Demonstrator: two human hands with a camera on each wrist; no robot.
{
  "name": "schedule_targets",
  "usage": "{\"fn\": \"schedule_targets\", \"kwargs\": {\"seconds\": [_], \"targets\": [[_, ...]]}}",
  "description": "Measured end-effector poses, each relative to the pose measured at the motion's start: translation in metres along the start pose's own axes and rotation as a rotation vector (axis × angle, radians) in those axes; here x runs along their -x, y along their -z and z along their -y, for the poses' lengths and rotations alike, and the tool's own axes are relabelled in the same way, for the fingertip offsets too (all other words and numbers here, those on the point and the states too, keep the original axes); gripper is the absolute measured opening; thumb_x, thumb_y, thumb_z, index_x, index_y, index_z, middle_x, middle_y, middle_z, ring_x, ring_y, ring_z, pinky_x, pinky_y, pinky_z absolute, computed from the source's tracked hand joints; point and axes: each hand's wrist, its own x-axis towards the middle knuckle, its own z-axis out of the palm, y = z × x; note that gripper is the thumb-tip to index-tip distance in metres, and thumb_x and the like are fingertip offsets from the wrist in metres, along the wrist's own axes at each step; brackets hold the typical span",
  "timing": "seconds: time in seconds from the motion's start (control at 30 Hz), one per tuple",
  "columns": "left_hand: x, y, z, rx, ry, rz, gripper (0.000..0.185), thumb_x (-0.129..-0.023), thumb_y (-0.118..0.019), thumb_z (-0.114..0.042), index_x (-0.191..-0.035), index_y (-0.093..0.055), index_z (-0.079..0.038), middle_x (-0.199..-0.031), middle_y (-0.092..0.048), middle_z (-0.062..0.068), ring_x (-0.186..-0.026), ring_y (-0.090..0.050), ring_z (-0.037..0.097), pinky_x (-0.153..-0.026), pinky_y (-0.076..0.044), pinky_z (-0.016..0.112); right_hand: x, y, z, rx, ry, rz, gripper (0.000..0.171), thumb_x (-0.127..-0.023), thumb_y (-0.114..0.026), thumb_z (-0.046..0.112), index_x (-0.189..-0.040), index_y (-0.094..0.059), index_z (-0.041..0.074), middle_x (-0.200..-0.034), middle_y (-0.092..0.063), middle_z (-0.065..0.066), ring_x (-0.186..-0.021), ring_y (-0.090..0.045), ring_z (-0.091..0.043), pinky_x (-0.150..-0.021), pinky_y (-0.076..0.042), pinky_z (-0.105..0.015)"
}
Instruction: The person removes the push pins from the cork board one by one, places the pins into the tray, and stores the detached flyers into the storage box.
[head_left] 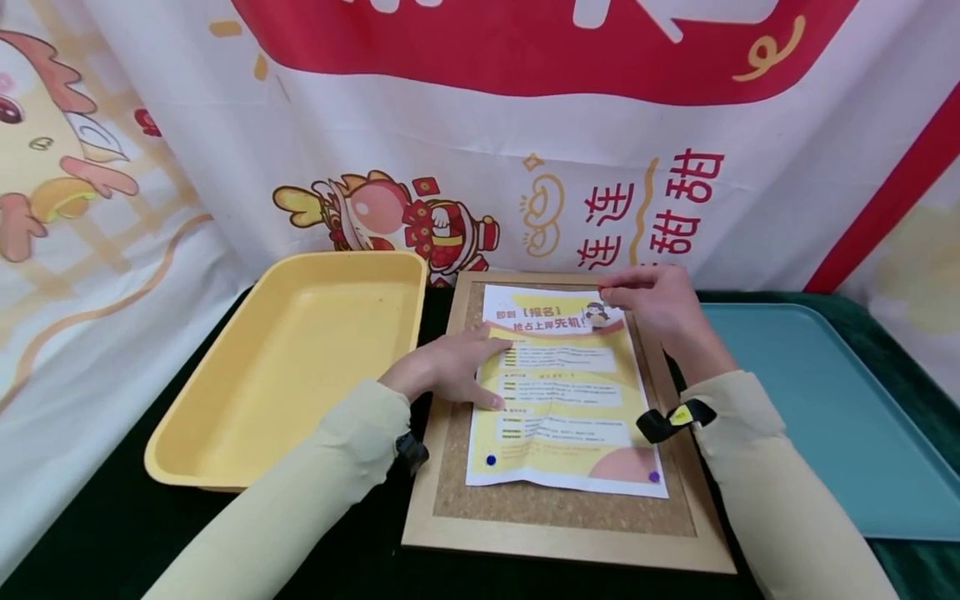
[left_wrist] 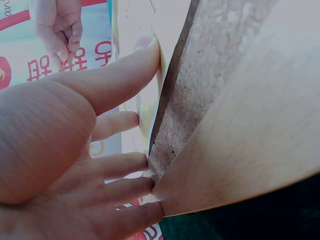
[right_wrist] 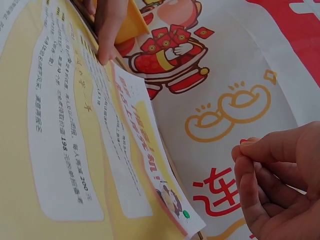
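A printed yellow-and-white sheet [head_left: 562, 392] lies on a wood-framed cork board [head_left: 566, 512]. Blue [head_left: 491, 460] and purple [head_left: 654, 477] push pins sit at its lower corners. A green push pin [right_wrist: 186, 214] shows near its upper right corner in the right wrist view. My left hand [head_left: 453, 367] rests with fingers spread on the sheet's left edge, which stands slightly off the cork in the left wrist view. Between thumb and forefinger, my right hand [head_left: 660, 312] pinches a small red push pin [right_wrist: 243, 141] close to the sheet's upper right corner; mostly the fingers hide it.
To the left of the board stands a yellow tray [head_left: 300, 333]. A blue-green tray [head_left: 832, 417] lies to the right, partly behind my right forearm. Dark green cloth [head_left: 360, 550] covers the table, and a printed banner [head_left: 480, 142] hangs behind.
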Motion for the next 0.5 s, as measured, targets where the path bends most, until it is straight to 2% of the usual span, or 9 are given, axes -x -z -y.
{"fn": "schedule_targets", "kwargs": {"seconds": [0.23,0.5], "targets": [[0.002,0.001,0.002,-0.004,-0.005,0.004,0.090,-0.096,-0.076,-0.048,-0.170,-0.030,-0.023,-0.181,-0.008,0.012,-0.168,-0.009,0.033,-0.136,-0.015,0.054,0.000,0.006,-0.008,-0.023,0.008,-0.043,0.032,-0.102,-0.073,0.026,-0.128,-0.076,0.008,-0.138,-0.064,-0.011,-0.129,-0.054,-0.027,-0.112,-0.051,-0.050],[-0.001,0.001,0.002,0.010,-0.016,0.011,0.090,-0.097,-0.075,-0.048,-0.170,-0.029,-0.022,-0.181,-0.008,0.013,-0.168,-0.009,0.033,-0.136,-0.015,0.054,0.001,0.019,-0.015,-0.042,-0.070,-0.078,0.032,-0.103,-0.072,0.029,-0.132,-0.075,0.015,-0.142,-0.061,-0.008,-0.130,-0.053,-0.026,-0.117,-0.050,-0.050]]}}
